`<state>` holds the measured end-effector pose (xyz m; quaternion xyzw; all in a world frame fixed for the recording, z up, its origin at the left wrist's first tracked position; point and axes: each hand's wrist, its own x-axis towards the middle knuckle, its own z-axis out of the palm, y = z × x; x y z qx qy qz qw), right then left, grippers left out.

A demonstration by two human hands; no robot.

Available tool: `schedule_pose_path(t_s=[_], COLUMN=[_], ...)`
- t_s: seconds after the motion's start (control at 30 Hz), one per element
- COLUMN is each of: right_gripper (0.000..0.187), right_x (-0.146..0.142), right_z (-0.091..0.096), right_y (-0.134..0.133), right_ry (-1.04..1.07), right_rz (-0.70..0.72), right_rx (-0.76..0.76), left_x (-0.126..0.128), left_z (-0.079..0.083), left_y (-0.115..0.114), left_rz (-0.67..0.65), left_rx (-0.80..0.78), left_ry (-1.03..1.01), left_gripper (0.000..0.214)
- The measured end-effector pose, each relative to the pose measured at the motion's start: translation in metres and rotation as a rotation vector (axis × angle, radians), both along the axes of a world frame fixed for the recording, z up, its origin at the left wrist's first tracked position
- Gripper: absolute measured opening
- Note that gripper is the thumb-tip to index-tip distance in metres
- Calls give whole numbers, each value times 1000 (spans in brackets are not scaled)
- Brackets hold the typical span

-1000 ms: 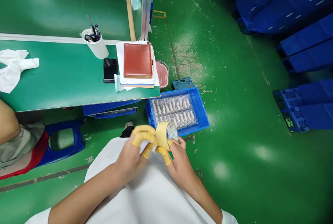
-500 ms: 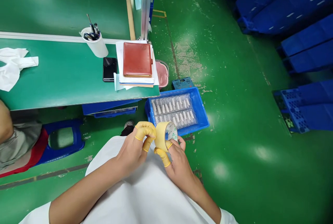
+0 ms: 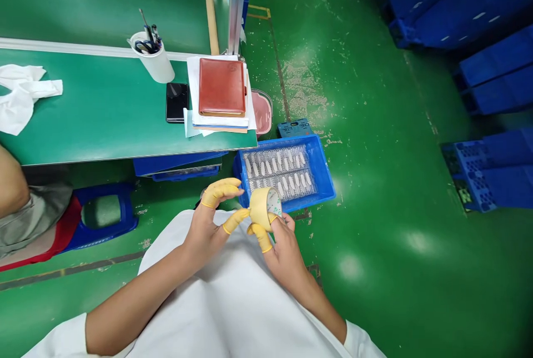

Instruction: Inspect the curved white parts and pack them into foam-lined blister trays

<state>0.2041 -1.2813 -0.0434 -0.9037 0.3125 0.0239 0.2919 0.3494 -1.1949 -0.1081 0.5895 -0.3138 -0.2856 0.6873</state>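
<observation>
My right hand (image 3: 280,244) is closed around a roll of yellowish tape (image 3: 264,207), held over my lap in front of my white coat. My left hand (image 3: 210,221) is beside it, fingers in yellow finger cots spread apart; its thumb tip touches the roll's edge while the forefinger points away above it. Just beyond the roll, on the floor, stands a blue crate (image 3: 322,172) holding trays of several small white parts.
A green table (image 3: 95,125) carries a white cup with scissors (image 3: 154,58), a black phone (image 3: 176,101), a brown notebook on papers (image 3: 221,87) and a white cloth (image 3: 20,97). Another person sits at left (image 3: 25,219). Blue crates (image 3: 478,8) stand stacked at right.
My left fingers have opened and lifted off the tape roll; only the thumb tip stays at its edge. The right hand keeps hold of the roll.
</observation>
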Motion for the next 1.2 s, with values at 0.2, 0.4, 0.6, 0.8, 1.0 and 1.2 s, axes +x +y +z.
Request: schedule_pose_path(t_s=[0.2, 0.4, 0.6, 0.8, 1.0, 1.2], right_gripper=[12, 10, 10, 13, 12, 17], right_x=[4, 6, 7, 8, 7, 5], right_z=[-3, -3, -5, -9, -5, -1], right_y=[3, 6, 7, 6, 4, 1], right_ry=[-4, 7, 44, 56, 25, -93], right_rz=[-6, -16, -26, -35, -8, -47], right_rx=[23, 44, 57, 84, 142, 257], left_x=[-4, -2, 2, 5, 4, 0], left_z=[0, 2, 3, -2, -3, -11], left_y=[3, 6, 3, 0, 6, 5], left_rz=[-23, -11, -43, -15, 16, -185], left_rx=[-7, 26, 99, 157, 80, -6], left_ry=[115, 201, 533, 768, 476, 502], left_gripper=[36, 25, 22, 33, 37, 42])
